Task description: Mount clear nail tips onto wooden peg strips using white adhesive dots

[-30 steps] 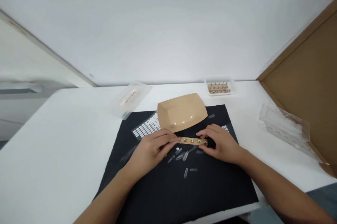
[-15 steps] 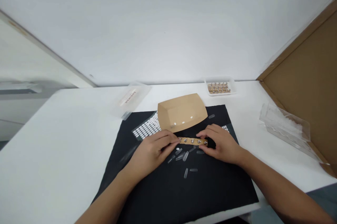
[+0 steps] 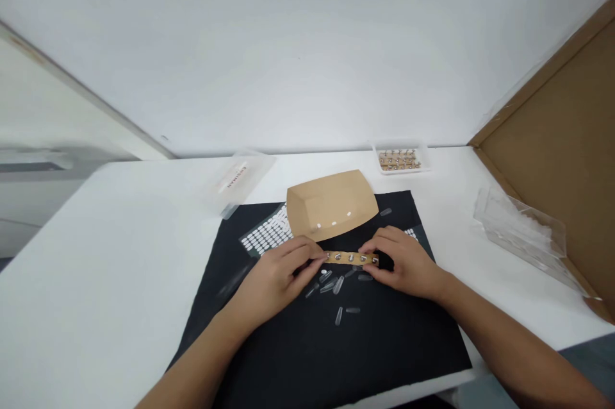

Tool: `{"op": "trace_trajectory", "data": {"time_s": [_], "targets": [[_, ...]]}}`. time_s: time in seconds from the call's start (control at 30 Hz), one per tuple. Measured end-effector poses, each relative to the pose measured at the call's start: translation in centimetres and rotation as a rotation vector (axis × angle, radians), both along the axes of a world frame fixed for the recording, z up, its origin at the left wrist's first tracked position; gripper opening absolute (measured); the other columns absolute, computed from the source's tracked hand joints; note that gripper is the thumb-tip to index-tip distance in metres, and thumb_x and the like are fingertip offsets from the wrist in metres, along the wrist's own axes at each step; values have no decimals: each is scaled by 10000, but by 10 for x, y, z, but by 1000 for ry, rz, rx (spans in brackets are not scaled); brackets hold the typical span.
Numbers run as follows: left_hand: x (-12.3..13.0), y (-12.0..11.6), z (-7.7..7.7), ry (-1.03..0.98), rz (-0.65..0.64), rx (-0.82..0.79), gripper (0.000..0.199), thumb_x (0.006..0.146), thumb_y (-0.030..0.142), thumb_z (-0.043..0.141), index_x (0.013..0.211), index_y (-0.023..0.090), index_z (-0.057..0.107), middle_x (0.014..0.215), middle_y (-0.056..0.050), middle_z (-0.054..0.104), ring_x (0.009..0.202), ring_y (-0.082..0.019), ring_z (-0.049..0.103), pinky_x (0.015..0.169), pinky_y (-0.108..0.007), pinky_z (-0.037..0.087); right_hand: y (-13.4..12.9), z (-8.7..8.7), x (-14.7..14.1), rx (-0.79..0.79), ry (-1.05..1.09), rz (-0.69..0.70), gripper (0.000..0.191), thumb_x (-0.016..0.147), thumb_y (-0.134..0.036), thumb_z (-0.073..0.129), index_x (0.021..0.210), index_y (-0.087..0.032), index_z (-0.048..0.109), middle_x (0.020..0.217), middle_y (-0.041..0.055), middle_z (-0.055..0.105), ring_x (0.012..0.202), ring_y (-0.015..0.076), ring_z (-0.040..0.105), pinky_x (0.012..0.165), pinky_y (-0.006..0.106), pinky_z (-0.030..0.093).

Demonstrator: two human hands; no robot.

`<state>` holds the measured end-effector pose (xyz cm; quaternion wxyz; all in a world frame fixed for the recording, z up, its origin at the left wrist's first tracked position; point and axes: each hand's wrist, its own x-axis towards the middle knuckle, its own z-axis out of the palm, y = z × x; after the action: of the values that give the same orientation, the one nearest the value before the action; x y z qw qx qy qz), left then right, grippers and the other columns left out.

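Observation:
A narrow tan strip [image 3: 344,258] with several small metal pieces on it lies crosswise over the black mat [image 3: 331,358]. My left hand [image 3: 283,271] pinches its left end between thumb and fingers. Around its right end, my right hand [image 3: 401,263] has thumb and forefinger closed on the strip's near and far edges. Several clear nail-shaped tips [image 3: 339,284] are scattered just below the strip. Behind it stands a brown paper tray [image 3: 331,200] with a few small white pieces inside. A sheet of white oval stickers [image 3: 264,236] lies partly under that tray.
At the back right is a white plastic box [image 3: 402,170] holding more strips. A frosted bag [image 3: 243,178] rests at the back left. On the right are a clear plastic case [image 3: 521,226] and a cardboard panel [image 3: 557,120]. A second sticker sheet [image 3: 412,233] shows behind my right hand.
The fingers of my right hand have shifted very slightly inward along the strip's far edge. My left hand and the strip look the same.

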<state>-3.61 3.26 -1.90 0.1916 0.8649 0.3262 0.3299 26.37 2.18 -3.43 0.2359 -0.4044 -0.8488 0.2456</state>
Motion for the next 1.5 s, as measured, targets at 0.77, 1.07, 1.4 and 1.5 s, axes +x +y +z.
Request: {"op": "trace_trajectory", "data": {"time_s": [0.77, 1.07, 1.4, 1.5], "targets": [[-2, -1, -2, 1, 28, 95, 151, 1041, 151, 622, 1093, 181, 760, 1020, -65, 776, 918, -161, 770, 819, -271, 668, 1, 1, 0, 2, 5, 0, 184, 947, -215, 760, 1116, -244, 692, 996, 29, 693, 909, 211, 611, 824, 352, 484], [-1, -4, 0, 39, 62, 121, 170, 1036, 146, 619, 1107, 178, 770, 1036, -66, 779, 908, -165, 778, 820, -279, 682, 1, -1, 1, -4, 6, 2, 196, 945, -217, 765, 1123, -253, 692, 1011, 28, 700, 915, 210, 613, 839, 360, 489], [0, -4, -3, 30, 74, 106, 153, 1025, 149, 633, 1075, 175, 775, 1017, -76, 771, 909, -176, 771, 807, -281, 671, 1, -3, 0, -2, 2, 0, 176, 950, -232, 763, 1110, -254, 694, 1005, 26, 701, 917, 209, 619, 841, 358, 496], [1, -4, -3, 29, 75, 94, 154, 1026, 145, 629, 1079, 177, 770, 1020, -76, 771, 916, -177, 769, 823, -287, 669, 1, -2, 1, -6, -4, -3, 190, 942, -227, 773, 1113, -255, 696, 1003, 23, 698, 917, 206, 618, 840, 353, 495]]}}
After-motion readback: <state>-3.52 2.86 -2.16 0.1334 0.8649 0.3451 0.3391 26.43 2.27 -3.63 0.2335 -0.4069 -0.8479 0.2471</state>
